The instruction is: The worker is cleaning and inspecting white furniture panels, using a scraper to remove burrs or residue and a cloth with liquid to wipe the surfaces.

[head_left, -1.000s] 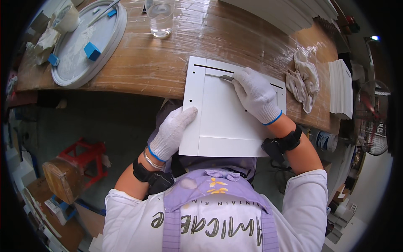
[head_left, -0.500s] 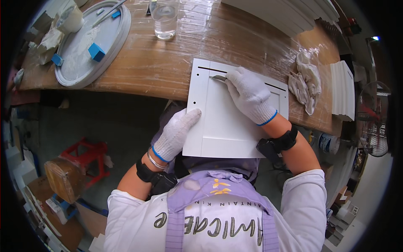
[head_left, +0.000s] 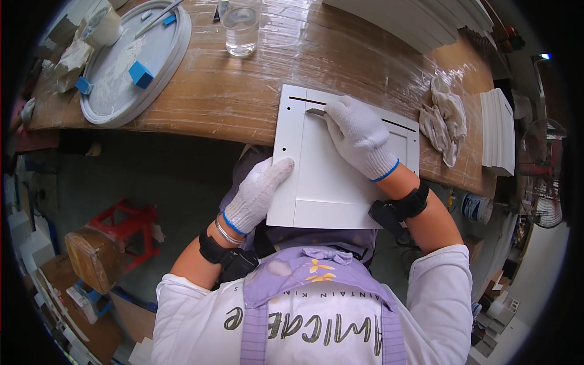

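A white framed panel [head_left: 347,176], with a dark slot near its far edge and small dark holes at the left, rests between the table edge and my lap. In a white knit glove with a blue cuff, my left hand [head_left: 258,188] grips its left edge; the thumb lies on the face, the other fingers are hidden beneath. My right hand [head_left: 359,137], gloved alike, is closed on a small grey metal blade [head_left: 316,112]. The blade's tip lies at the panel's upper left, just below the slot. Its handle, if any, is hidden in the glove.
Plastic film covers the wooden table [head_left: 213,91]. Toward the back stands a clear cup of liquid [head_left: 241,33]. A round grey lid [head_left: 115,91] with blue blocks [head_left: 140,75] lies left. At right are a crumpled cloth [head_left: 446,121] and stacked white panels [head_left: 497,131]. A red stool [head_left: 131,228] stands lower left.
The right hand and blade have shifted very slightly against the panel. Both hands keep their hold, and the panel stays in place.
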Motion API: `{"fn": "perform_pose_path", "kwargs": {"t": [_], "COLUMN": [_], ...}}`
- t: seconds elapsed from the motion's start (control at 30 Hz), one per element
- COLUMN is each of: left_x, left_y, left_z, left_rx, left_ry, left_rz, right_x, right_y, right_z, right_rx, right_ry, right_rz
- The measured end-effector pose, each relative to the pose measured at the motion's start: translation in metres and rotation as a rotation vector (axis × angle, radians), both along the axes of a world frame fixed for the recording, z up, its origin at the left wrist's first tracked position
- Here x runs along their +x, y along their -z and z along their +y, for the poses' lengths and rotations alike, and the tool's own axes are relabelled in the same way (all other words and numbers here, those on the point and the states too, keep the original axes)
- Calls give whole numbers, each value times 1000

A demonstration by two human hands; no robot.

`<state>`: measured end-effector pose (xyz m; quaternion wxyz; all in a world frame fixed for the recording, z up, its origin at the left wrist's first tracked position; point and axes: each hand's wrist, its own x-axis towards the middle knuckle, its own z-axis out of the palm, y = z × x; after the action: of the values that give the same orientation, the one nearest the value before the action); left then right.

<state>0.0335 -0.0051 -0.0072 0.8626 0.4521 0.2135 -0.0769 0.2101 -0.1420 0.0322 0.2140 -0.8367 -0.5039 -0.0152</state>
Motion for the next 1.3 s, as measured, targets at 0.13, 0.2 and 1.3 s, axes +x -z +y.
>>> {"fn": "perform_pose_path", "kwargs": {"t": [0.13,0.2,1.3], "left_x": [-1,-1,2], "left_y": [1,3,-15], "left_z": [0,0,23], "left_rx": [-48,-24,-107], "left_ry": [-27,-17,257], "left_rz": [0,-7,190], "right_x": [2,1,18], "right_y": [1,1,-20], "right_z": [0,0,-2], "right_rx": [-12,-28,-21], "right_ry": [-13,-11,-111], "right_rz": [11,19,449]}}
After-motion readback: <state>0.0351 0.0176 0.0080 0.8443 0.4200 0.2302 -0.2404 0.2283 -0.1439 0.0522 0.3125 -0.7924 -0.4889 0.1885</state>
